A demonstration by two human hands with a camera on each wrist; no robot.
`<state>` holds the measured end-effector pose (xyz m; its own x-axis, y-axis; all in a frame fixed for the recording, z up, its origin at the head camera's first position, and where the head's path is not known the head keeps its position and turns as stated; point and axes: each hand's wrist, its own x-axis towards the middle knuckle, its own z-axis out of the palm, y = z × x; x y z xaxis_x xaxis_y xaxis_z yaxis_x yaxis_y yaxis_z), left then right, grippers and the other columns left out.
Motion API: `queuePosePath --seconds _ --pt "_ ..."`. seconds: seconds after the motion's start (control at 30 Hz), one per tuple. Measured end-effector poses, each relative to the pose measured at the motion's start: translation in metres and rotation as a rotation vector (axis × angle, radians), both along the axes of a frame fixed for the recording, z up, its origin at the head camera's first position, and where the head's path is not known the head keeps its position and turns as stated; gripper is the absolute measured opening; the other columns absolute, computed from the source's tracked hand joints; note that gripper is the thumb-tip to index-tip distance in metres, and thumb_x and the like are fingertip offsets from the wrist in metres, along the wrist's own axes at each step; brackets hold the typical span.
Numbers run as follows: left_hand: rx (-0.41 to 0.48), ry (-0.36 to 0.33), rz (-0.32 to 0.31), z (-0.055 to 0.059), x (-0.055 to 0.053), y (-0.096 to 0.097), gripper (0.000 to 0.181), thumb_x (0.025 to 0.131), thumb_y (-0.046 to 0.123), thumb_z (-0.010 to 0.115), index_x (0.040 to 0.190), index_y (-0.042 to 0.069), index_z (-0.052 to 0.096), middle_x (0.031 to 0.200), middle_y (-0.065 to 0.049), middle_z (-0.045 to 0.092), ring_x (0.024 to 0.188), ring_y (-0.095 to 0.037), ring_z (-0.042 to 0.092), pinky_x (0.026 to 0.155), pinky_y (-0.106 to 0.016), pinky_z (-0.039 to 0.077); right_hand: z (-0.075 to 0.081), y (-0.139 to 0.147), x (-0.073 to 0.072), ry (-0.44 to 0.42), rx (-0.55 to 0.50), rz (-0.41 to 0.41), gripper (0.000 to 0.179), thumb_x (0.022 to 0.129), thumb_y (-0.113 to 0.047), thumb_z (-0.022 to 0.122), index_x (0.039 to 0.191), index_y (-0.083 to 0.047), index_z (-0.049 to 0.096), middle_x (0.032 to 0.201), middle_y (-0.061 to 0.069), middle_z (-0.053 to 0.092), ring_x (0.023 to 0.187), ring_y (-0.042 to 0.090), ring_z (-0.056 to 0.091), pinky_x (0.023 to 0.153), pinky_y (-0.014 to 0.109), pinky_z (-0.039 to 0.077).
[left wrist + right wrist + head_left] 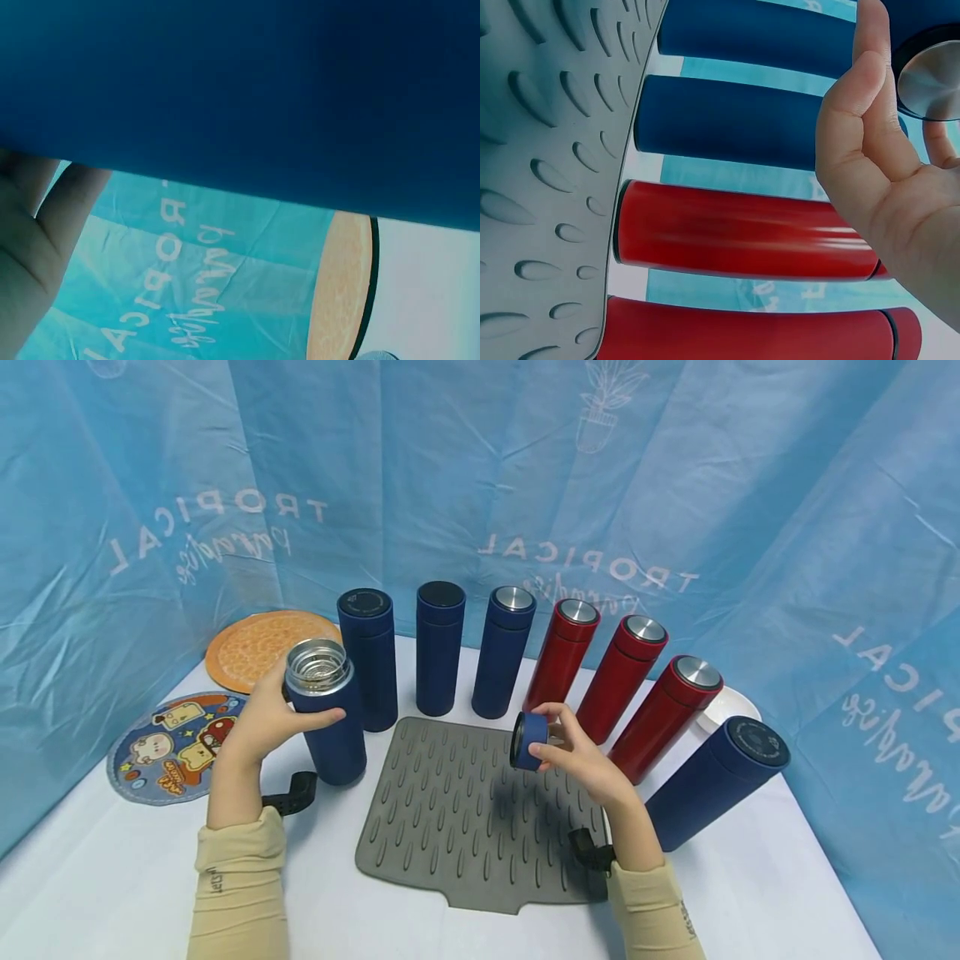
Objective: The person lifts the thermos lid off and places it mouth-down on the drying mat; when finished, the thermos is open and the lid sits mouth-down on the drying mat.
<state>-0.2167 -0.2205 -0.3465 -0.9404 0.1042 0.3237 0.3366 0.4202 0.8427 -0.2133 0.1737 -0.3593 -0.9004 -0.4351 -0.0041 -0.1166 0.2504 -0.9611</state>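
In the head view, my left hand [270, 718] grips a dark blue thermos [330, 727] near its top, left of the grey mat. Its mouth is uncovered, showing a shiny steel neck and interior. The same thermos [247, 97] fills the upper part of the left wrist view, with part of the left hand [30, 247] beneath it. Above the mat, my right hand [581, 756] pinches a blue thermos lid [533, 741] turned on its side. From the right wrist, the lid's round steel face [934, 79] shows beyond the right hand [892, 169].
Behind the ridged grey mat [450, 827], several capped blue and red thermoses [438, 652] stand in an arc. Another blue thermos [712, 781] is at the right, near a white dish [731, 706]. Left lie a waffle-patterned round mat [247, 647] and a cartoon mat [161, 768].
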Motion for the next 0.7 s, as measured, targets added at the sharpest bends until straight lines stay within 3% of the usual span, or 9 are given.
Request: queuePosePath --seconds 0.37,0.7 --pt "0.009 -0.042 -0.009 -0.007 -0.003 -0.009 0.089 0.072 0.010 0.078 0.144 0.010 0.025 0.132 -0.016 0.042 0.120 -0.033 0.041 0.093 -0.054 0.037 -0.001 -0.001 -0.001 0.004 0.006 0.010 0.051 0.088 -0.022 0.057 0.130 -0.017 0.029 0.130 0.020 0.035 0.109 0.034 0.046 0.082 0.053 0.046" --pt "0.005 -0.069 -0.017 -0.009 -0.005 -0.012 0.093 0.072 0.011 0.079 0.145 0.009 0.023 0.134 -0.017 0.040 0.122 -0.035 0.039 0.094 -0.057 0.035 0.000 0.001 0.000 0.001 0.019 0.004 0.051 0.088 -0.022 0.058 0.130 -0.018 0.029 0.128 0.019 0.037 0.106 0.032 0.049 0.078 0.041 0.049"
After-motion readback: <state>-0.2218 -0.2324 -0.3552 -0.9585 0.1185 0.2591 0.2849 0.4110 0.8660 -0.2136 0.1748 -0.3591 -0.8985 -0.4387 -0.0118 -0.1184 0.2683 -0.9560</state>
